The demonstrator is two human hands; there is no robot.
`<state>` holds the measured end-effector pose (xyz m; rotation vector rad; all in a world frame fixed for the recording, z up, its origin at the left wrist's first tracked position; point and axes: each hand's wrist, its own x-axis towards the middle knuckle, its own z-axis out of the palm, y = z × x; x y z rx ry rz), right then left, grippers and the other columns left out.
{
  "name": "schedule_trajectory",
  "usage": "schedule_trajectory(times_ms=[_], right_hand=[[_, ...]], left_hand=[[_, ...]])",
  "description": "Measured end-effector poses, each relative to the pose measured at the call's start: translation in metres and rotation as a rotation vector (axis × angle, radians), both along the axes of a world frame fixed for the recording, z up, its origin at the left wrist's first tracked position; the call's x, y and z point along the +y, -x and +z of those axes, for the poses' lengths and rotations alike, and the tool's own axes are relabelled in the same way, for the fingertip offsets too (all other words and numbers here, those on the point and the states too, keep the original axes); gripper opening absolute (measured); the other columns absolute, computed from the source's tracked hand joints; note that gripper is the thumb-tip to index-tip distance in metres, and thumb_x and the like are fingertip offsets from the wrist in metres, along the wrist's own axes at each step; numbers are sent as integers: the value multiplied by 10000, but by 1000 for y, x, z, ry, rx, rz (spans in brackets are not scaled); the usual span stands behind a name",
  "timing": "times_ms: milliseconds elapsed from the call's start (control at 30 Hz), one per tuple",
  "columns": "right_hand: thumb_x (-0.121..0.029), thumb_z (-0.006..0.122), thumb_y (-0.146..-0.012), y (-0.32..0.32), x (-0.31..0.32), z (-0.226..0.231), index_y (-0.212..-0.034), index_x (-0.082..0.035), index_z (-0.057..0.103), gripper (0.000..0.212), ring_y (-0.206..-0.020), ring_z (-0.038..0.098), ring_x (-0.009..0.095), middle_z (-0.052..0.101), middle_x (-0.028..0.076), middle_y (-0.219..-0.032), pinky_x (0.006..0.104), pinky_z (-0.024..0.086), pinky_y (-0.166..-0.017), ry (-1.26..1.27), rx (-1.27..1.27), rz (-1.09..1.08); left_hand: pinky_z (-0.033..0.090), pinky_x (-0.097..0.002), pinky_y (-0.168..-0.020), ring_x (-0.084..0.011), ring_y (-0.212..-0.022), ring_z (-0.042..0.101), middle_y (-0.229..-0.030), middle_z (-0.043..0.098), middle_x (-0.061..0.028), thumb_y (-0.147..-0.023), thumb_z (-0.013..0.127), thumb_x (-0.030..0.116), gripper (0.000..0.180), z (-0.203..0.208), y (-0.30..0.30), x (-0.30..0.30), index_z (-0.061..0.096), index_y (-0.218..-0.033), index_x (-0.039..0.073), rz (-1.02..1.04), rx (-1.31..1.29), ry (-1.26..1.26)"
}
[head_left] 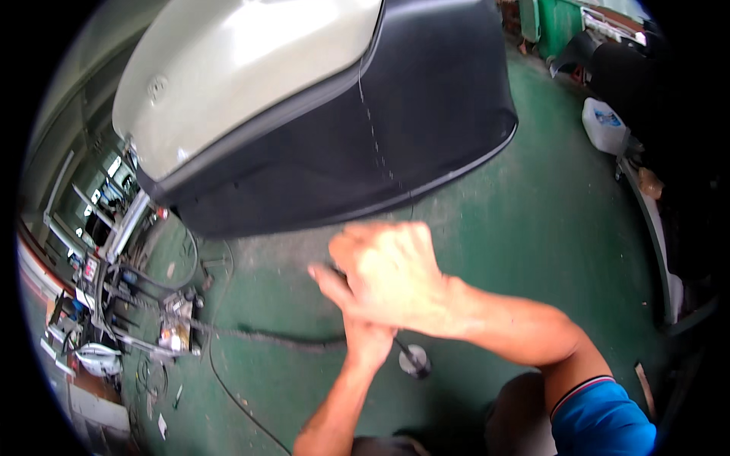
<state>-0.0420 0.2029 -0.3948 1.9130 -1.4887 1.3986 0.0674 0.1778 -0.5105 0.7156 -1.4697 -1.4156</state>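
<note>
My two hands meet at mid-picture, below a car's black bumper (319, 175). My right hand (391, 266) is closed in a fist and lies over my left hand (357, 311), hiding most of it. One left finger or thumb sticks out to the left, beside a small dark gap. From under the hands a thin dark rod runs down to a round, silver-faced metal end (414, 361); whatever lies inside the fists is hidden. A broken white line (371, 125) runs down the bumper, whose lower edge is just beyond my knuckles.
Above the bumper is a cream body panel (236, 83). A wheeled machine (179, 323) stands at left, with a thick dark cable (266, 337) running toward my hands and thinner cables on the green floor (532, 243). A white jug (604, 125) and a green bin (559, 30) are at right.
</note>
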Motion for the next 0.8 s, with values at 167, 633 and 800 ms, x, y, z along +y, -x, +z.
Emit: schedule_trajectory(times_ms=[167,633,800], right_hand=[[-311,675,-838,1,-5,4,-647,4,626,372,-562,642,280,591,142,-571,395,497,-512,-345,-60,166],[-283,718,-879,17,-48,-61,-930,-1,697,287,-803,654,197,695,129,-894,306,495,-708,-688,-973,1816],[-182,755,-824,-1,-22,-45,-829,-15,687,180,-673,629,197,648,89,-698,327,471,-588,-235,-801,769]], left_hand=[[415,-280,-458,-98,-490,486,-722,613,-53,-872,608,42,170,-14,-9,-5,628,-1029,-20,-74,16,45],[396,-213,-486,-67,-557,514,-689,621,-33,-832,594,-27,127,7,-20,-3,716,-858,1,-571,-33,-141],[396,-240,-462,-77,-491,494,-630,594,-27,-820,626,-19,55,-4,-12,-6,655,-775,-8,-105,104,-101]])
